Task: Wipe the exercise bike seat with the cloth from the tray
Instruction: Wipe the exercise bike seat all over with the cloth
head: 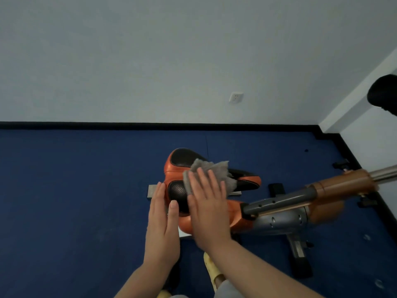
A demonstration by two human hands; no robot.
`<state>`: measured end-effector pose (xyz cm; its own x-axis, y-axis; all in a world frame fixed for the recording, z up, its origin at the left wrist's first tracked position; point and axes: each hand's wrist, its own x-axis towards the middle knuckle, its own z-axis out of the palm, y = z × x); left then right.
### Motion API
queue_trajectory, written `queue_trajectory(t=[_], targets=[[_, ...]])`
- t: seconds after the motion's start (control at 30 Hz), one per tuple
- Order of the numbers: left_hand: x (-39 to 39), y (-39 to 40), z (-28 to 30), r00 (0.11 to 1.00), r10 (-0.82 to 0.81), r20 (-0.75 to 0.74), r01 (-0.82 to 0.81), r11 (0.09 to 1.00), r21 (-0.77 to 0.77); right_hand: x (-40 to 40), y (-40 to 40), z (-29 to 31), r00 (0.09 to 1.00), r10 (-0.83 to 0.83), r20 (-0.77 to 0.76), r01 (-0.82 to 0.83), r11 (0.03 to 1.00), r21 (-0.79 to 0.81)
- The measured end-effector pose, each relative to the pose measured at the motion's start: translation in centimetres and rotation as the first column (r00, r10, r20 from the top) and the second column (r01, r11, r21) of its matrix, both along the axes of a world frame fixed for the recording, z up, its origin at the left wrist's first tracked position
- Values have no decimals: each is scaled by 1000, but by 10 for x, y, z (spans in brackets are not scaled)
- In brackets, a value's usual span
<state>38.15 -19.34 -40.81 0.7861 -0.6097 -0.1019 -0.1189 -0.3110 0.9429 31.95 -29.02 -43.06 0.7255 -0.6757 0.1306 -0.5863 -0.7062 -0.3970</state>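
My right hand (209, 208) is flat, fingers spread, pressing the grey cloth (209, 174) onto the orange-and-black bike seat (182, 168) (cloth bunched over the seat's middle). My left hand (162, 222) is open, braced against the seat's left edge, gripping nothing.

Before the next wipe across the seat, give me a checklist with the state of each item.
1. Cloth on the seat: ok, it lies on the top, spread over the middle.
2. Right hand on the cloth: ok, flat palm, fingers spread over its near edge.
3. Left hand steadying the seat: ok, open against the seat's near left side.
4. Path clear: ok, nothing else lies on the seat.
5. Bare parts left to cover: not ok, the far black pad and the narrow end lie uncovered.
6. Seat already clean where wiped: cannot tell.
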Motion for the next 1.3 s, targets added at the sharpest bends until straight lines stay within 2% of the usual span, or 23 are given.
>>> queue_trajectory(t=[0.1,0.17,0.27,0.33,0.4,0.47,0.53,0.6,0.7,0.8,0.87,0.93,1.0,1.07,1.17,1.3], targets=[[-3,-10,1,999,4,47,-5,1000,13,-12,-9,1,977,213,-17,-213,977,-9],[-2,-19,3,990,-29,137,23,999,41,-30,-33,-3,964,263,-38,-264,963,-48],[1,-36,9,959,-91,267,61,991,117,-56,-71,-8,988,129,-80,-137,985,-101],[3,-48,12,930,-130,344,69,981,181,-71,-89,-11,993,95,-70,-102,990,-99],[7,-58,16,910,-149,386,62,971,230,-81,-104,-8,999,24,31,-25,1000,18],[13,-68,19,901,-134,413,29,968,251,-84,-114,-5,976,-146,160,102,962,254],[20,-78,20,882,-116,457,-28,955,296,-78,-116,-2,956,-229,185,156,927,341],[22,-87,16,860,-119,496,-95,918,384,-66,-111,1,977,-175,122,139,956,258],[19,-94,10,801,-179,572,-156,859,488,-56,-111,6,998,29,47,-34,993,109],[18,-92,7,772,-206,601,-182,834,520,-71,-135,9,974,198,110,-221,939,262],[18,-91,6,760,-215,614,-200,821,534,-86,-152,8,964,199,174,-256,869,423],[17,-92,6,747,-218,627,-217,812,541,-90,-159,6,973,149,178,-219,838,499],[16,-93,6,745,-209,634,-231,810,539,-80,-160,6,984,124,128,-170,873,457],[16,-93,6,745,-189,640,-248,812,528,-57,-158,13,984,177,23,-174,918,357],[15,-94,6,744,-172,646,-262,815,518,-14,-149,24,927,358,-107,-326,915,238],[14,-92,6,745,-128,655,-278,833,479,-10,-140,27,910,412,-49,-392,892,227]])
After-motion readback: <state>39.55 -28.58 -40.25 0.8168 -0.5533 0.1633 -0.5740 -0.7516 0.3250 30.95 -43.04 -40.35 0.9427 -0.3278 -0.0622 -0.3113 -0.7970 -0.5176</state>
